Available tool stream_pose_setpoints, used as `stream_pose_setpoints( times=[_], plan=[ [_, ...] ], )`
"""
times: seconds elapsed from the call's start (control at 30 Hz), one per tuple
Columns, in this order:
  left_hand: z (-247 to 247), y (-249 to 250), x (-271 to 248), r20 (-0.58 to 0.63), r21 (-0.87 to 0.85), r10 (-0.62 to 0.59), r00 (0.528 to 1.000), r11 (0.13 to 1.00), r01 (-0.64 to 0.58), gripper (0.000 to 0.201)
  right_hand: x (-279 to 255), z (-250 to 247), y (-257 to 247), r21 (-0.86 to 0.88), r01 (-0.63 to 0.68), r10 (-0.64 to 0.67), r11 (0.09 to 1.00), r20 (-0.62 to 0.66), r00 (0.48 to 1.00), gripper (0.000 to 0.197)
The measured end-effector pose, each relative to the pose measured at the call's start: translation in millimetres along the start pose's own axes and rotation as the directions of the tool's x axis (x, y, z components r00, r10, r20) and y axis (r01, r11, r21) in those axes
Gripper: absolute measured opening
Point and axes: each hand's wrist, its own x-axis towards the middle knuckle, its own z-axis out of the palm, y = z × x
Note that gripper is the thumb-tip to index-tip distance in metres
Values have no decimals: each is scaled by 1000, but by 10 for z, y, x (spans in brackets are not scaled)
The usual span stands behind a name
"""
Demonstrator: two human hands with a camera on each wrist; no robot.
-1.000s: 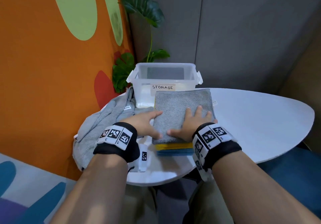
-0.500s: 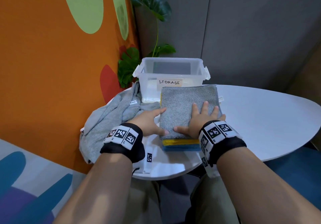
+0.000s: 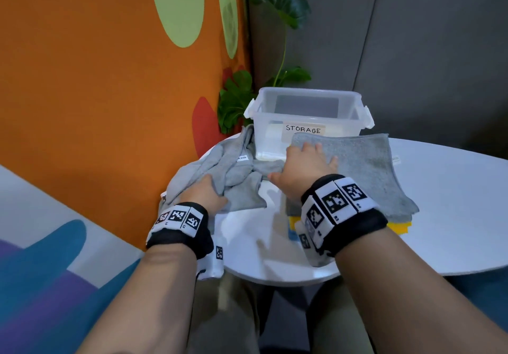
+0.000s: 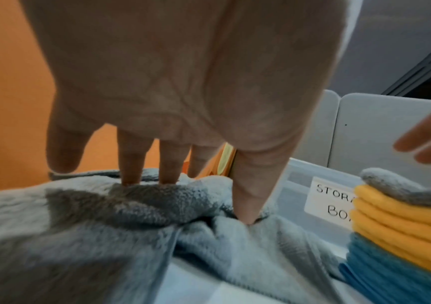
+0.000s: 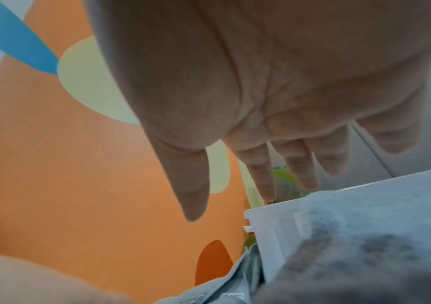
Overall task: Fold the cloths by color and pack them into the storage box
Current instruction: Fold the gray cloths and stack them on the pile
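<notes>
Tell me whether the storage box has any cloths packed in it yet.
Empty, as far as visible: the lidless storage box shows no cloth through its clear walls. The folded stack sits outside, in front of it.

The white table (image 3: 453, 202) carries the storage box (image 3: 305, 117), crumpled grey cloths (image 3: 217, 172) and a folded stack (image 3: 357, 166).

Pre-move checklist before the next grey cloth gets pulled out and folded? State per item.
1. Left hand on the loose grey cloth pile: ok, fingers pressed into it.
2. Firm grip on a single cloth: cannot tell.
3. Right hand free: ok, open, empty, hovering at the folded stack's near-left corner.
4. Folded stack tidy: ok, grey on top, yellow and blue beneath.
5. Storage box open: ok, no lid on.
6. Box contents: cannot tell through the cloudy wall.
</notes>
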Motion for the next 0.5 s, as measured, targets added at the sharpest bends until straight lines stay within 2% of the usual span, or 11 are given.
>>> stream_pose_setpoints(
  times=[0.2, 0.3, 0.37, 0.43, 0.5],
  plan=[
    [39, -68, -28, 133, 53, 85, 987, 994, -93, 56, 29, 92, -242, 99, 132, -134, 986, 14, 991, 48],
    [-3, -118, -17, 170, -31, 135, 976, 991, -132, 50, 60, 144, -349, 99, 153, -161, 983, 74, 984, 41],
    [-9, -181, 17, 89, -131, 147, 985, 982, -135, 36, 62, 164, -408, 66, 168, -175, 984, 125, 977, 39],
    [-18, -249, 62, -78, -198, 71, 994, 977, -86, 21, 58, 182, -452, 25, 204, -206, 979, 160, 965, 37],
    [-26, -327, 120, -178, -114, -44, 983, 993, 23, 22, 54, 203, -479, 4, 236, -233, 972, 182, 955, 35]
  ],
)
